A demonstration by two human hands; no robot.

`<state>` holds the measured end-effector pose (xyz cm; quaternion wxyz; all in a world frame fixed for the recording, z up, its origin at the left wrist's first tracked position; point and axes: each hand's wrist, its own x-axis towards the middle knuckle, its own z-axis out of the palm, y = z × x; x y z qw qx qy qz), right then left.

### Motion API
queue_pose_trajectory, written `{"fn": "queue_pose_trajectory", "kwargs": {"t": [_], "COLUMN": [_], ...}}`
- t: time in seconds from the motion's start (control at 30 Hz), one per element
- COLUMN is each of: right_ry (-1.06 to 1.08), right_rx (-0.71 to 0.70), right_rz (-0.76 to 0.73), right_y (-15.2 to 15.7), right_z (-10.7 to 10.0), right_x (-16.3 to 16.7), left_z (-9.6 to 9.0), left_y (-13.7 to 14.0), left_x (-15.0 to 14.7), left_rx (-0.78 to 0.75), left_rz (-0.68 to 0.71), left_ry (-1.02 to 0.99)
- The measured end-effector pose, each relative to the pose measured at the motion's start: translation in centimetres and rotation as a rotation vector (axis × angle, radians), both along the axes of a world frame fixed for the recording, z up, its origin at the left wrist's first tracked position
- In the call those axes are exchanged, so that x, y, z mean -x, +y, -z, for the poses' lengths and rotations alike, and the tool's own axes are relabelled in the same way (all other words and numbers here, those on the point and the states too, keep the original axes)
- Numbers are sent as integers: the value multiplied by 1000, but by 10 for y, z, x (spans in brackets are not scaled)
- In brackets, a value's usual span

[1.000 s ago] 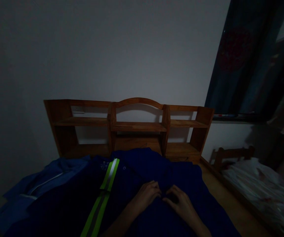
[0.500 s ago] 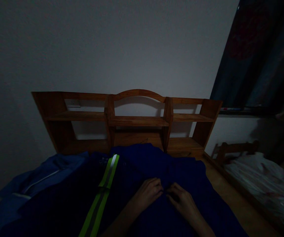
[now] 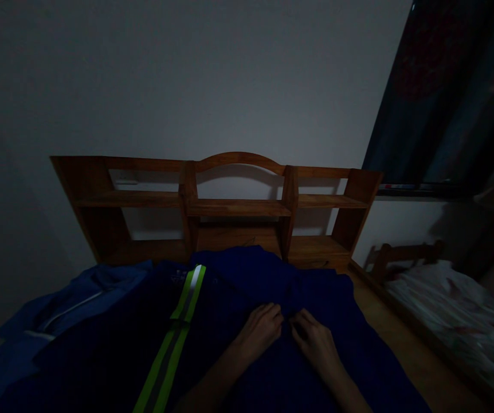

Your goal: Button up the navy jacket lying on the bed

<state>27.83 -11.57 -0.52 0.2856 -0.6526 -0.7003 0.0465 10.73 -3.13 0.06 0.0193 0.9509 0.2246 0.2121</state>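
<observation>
Head view, dim light: the left hand [image 3: 261, 328] and the right hand [image 3: 313, 341] lie close together on a dark blue garment [image 3: 273, 292], fingertips almost meeting at a small spot of cloth between them. The fingers curl down onto the fabric and seem to pinch or work something there — a button or a fold, perhaps — but it is too dark to tell whether either hand is truly clamped on the cloth or only pressing it.

As for progress, the garment is spread out flat and wide, not folded or gathered, so whatever fastening or smoothing the hands are at looks to be in its early or middle part; most of the cloth lies as it fell, with soft ridges near the far edge.

The garment itself is deep navy work wear, covering the middle of the wooden surface [image 3: 384, 321] from the near edge to the foot of the shelf. A yellow-green reflective stripe [image 3: 173, 338] with a pale centre band runs from the far middle toward the near left.

Left of it lies a lighter blue jacket [image 3: 70, 310], rumpled. Beyond stands a wooden shelf unit [image 3: 238, 206] against a plain wall. Far right — a dark curtain [image 3: 449, 97], and lower down some white bedding [image 3: 449, 310].
</observation>
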Motion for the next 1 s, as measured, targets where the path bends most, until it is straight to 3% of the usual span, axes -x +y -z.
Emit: {"fn": "queue_pose_trajectory", "kwargs": {"t": [0.13, 0.27, 0.47, 1.0], "right_ry": [-84, -107, 15, 104], "right_rx": [-43, -69, -106, -68], "right_rz": [18, -6, -34, 8], "right_y": [2, 5, 6, 1], "right_z": [2, 3, 8, -1], "right_x": [0, 2, 2, 7], "left_z": [-6, -2, 6, 5], "left_y": [2, 2, 3, 1], "left_x": [6, 5, 1, 1], "left_rx": [32, 64, 111, 141], "left_rz": [88, 89, 72, 78], "left_ry": [2, -31, -89, -153]}}
